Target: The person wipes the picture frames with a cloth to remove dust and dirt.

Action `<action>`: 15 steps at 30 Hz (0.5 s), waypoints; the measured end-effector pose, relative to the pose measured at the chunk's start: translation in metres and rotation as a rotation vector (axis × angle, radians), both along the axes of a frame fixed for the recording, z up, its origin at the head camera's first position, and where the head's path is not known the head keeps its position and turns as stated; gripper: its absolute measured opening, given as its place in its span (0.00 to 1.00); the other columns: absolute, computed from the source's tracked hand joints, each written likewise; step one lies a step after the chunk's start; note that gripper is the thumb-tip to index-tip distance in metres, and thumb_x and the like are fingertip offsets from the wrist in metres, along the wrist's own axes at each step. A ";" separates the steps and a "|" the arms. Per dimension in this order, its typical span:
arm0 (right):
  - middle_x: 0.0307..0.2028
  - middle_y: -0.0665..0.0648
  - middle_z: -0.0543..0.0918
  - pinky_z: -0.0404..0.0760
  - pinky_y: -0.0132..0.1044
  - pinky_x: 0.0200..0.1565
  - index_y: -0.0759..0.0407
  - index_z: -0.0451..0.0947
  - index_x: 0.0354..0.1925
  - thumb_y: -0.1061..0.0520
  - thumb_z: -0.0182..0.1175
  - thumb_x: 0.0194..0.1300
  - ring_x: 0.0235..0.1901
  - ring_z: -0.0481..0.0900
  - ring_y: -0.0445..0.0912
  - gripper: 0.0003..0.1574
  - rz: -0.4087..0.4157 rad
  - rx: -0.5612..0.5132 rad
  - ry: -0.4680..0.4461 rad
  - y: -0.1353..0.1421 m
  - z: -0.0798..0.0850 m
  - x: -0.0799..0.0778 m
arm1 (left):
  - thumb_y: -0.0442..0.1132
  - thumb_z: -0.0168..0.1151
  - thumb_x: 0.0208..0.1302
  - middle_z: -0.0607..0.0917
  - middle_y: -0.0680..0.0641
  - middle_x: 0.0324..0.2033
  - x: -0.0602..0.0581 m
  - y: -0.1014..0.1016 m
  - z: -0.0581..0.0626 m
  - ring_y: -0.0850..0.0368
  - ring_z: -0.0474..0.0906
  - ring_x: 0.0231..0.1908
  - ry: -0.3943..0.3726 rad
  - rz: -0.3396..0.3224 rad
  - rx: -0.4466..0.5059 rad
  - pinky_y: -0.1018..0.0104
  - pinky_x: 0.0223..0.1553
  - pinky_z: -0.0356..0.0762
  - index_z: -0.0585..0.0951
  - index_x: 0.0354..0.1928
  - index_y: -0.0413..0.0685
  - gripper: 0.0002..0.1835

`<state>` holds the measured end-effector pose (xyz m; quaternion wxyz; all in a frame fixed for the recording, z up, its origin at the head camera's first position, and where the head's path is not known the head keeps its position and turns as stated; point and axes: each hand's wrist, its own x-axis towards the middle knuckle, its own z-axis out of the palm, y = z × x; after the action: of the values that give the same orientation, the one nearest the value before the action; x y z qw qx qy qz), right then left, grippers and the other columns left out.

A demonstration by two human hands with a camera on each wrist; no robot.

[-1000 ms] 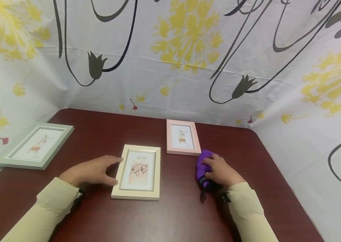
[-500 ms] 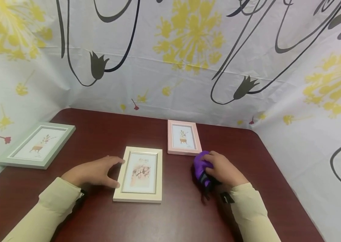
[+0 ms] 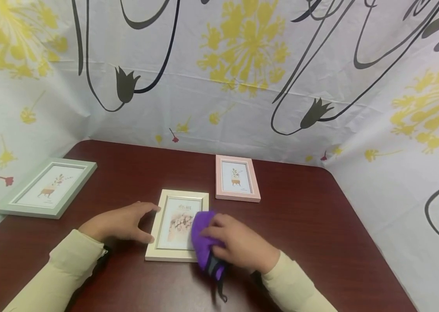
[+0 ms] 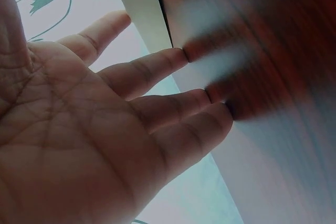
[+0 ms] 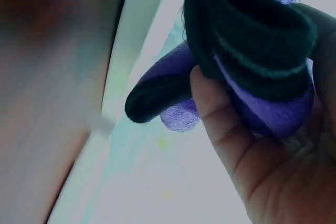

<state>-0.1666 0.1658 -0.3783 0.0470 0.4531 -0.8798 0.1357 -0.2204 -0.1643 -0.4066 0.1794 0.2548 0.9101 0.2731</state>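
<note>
Fingers of your right hand [image 3: 244, 246] are curled round the bunched purple cloth [image 3: 200, 234], whose dark band and thin loop hang toward you. Half a second ago you held it on the table off to the right, just below the pink frame; now you have brought it left, across the right border and lower right corner of the cream frame [image 3: 170, 255]. Whether it touches the glass or hovers over it, you cannot tell from these views. Your left hand [image 3: 120, 223] has stayed where it was, its fingers spread and fairly straight, with thumb and forefinger at the cream frame's left edge. That frame has not visibly moved; it lies flat on the dark red table [image 3: 313, 229]. Dark lettering tops its blossom print, too small for you to read.

Farther off, at your left, the green frame [image 3: 26, 211] lies unmoved, as does the pink frame [image 3: 239, 196] toward the back. Each shows a potted plant with a tiny, illegible line beneath. Behind them hangs a white sheet [image 3: 188, 104] printed with yellow blooms and dark tulips.
</note>
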 end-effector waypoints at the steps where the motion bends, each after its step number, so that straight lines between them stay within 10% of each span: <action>1: 0.44 0.50 0.76 0.76 0.33 0.46 0.51 0.84 0.53 0.56 0.66 0.58 0.43 0.72 0.42 0.22 0.008 0.032 0.005 -0.004 -0.003 0.003 | 0.51 0.78 0.49 0.72 0.38 0.65 0.000 0.000 0.000 0.32 0.59 0.69 0.002 -0.001 0.000 0.37 0.68 0.54 0.70 0.66 0.40 0.45; 15: 0.69 0.62 0.69 0.68 0.46 0.65 0.45 0.78 0.64 0.48 0.61 0.68 0.69 0.66 0.55 0.27 -0.093 0.288 -0.034 -0.013 -0.012 0.017 | 0.52 0.78 0.49 0.72 0.38 0.65 0.001 0.001 0.001 0.32 0.58 0.69 0.002 -0.009 0.004 0.37 0.68 0.54 0.70 0.67 0.39 0.45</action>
<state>-0.1493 0.1526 -0.3899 -0.0270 0.4116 -0.9109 0.0134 -0.2194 -0.1636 -0.4058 0.1791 0.2595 0.9086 0.2740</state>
